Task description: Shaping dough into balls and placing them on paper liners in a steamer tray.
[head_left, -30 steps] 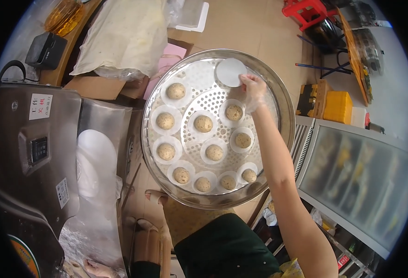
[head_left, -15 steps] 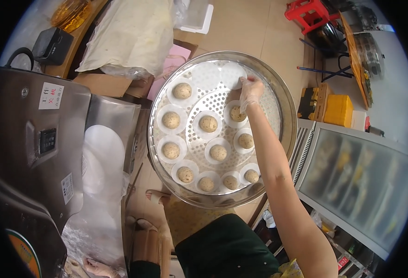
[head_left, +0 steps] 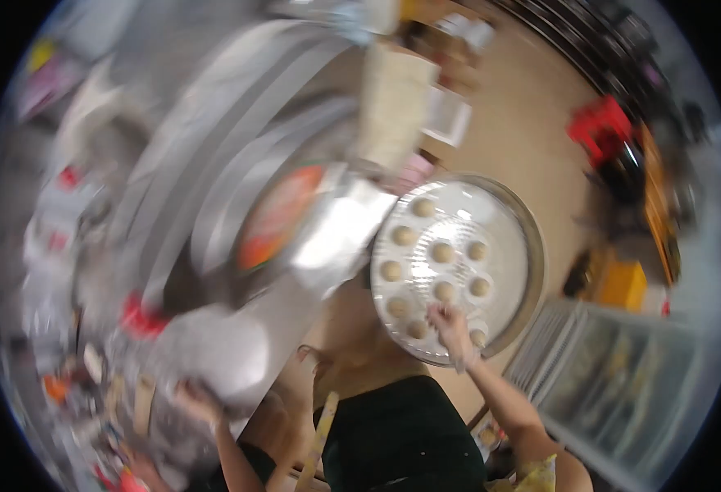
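Note:
A large round metal steamer tray [head_left: 532, 246] with a perforated base stands to the right. Several round, pale dough buns [head_left: 442, 252] sit on it, mostly on white paper rounds. My right hand [head_left: 449, 324] hovers over the tray's near part, among the buns; its fingers are smeared, and I cannot see anything held. At the left, my left hand [head_left: 196, 402] is over the metal worktop, next to a pale rounded sheet or plate [head_left: 221, 348]. Motion blurs its fingers too, so their grip is unclear.
A big steel machine [head_left: 237, 164] with a colourful oval label fills the upper left, heavily blurred. A glass-lidded freezer [head_left: 623, 377] stands at the right. Beyond are a yellow box [head_left: 623, 284], a red stool [head_left: 600, 129] and a cream cloth-covered stack [head_left: 395, 102].
My view has swung left, bringing more worktop in. My right hand has drawn back from the paper rounds at the tray's far side to its near side. My left arm shows more fully.

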